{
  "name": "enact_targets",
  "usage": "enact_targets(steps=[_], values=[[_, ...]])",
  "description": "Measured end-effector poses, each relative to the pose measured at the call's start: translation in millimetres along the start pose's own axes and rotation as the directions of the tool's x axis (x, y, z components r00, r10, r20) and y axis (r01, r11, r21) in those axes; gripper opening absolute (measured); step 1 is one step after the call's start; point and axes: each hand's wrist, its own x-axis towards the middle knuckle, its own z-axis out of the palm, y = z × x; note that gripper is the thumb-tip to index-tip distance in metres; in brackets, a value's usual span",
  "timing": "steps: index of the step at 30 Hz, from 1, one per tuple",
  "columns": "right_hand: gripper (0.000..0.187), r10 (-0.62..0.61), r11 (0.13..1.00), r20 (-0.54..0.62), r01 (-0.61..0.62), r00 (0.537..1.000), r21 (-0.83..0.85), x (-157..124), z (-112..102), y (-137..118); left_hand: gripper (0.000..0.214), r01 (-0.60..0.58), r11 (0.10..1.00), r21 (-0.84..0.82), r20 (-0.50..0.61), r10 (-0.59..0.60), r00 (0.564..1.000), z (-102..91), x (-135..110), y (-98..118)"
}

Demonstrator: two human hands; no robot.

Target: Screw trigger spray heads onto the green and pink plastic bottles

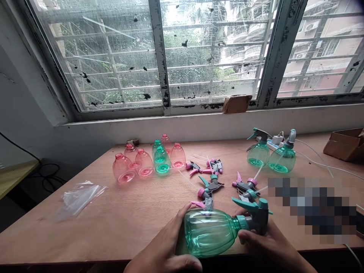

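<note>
A green translucent spray bottle (212, 231) lies on its side in the air at the table's front edge, its base to the left. My left hand (170, 242) is wrapped round the base end, thumb below and fingers above. My right hand (261, 239) grips the neck, where a teal collar joins the dark grey spray head (258, 216) with its teal trigger. The head sits on the bottle's mouth; how tight it is I cannot tell. Just beyond lie several loose trigger spray heads (213, 184), pink or teal with grey bodies and thin tubes.
Pink bottles (145, 163) and green bottles (162, 161) without heads stand at the back left. Two green bottles with spray heads (282, 157) stand at the back right, near a power strip (274, 144). Clear plastic bags (81, 199) lie left; a cardboard box (344, 144) sits far right.
</note>
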Motion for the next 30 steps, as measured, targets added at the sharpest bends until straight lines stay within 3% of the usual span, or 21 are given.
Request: enact_targets(steps=[10, 16, 24, 28, 30], values=[[0.045, -0.001, 1.000, -0.012, 0.001, 1.000, 0.001, 0, -1, 4, 0.124, -0.018, 1.000, 0.017, -0.024, 0.018, 1.000, 3.1, 0, -8], [0.045, -0.006, 1.000, 0.004, 0.006, 1.000, 0.005, 0, -2, 3, 0.086, -0.129, 0.992, -0.017, 0.013, 0.129, 0.992, -2.8, -2, -14], [0.048, 0.016, 1.000, -0.003, -0.017, 1.000, -0.011, 0, 0, 0, 0.111, 0.026, 0.999, 0.025, -0.032, -0.025, 0.999, 1.5, -2, 1], [0.047, 0.012, 1.000, -0.014, -0.012, 1.000, 0.017, -1, 2, 0, 0.117, -0.020, 1.000, 0.021, -0.008, 0.020, 1.000, 1.0, -1, -5], [0.046, 0.009, 0.999, -0.011, -0.009, 1.000, 0.031, -1, 2, 1, 0.107, -0.080, 0.997, 0.005, 0.009, 0.079, 0.997, -1.1, -1, -10]])
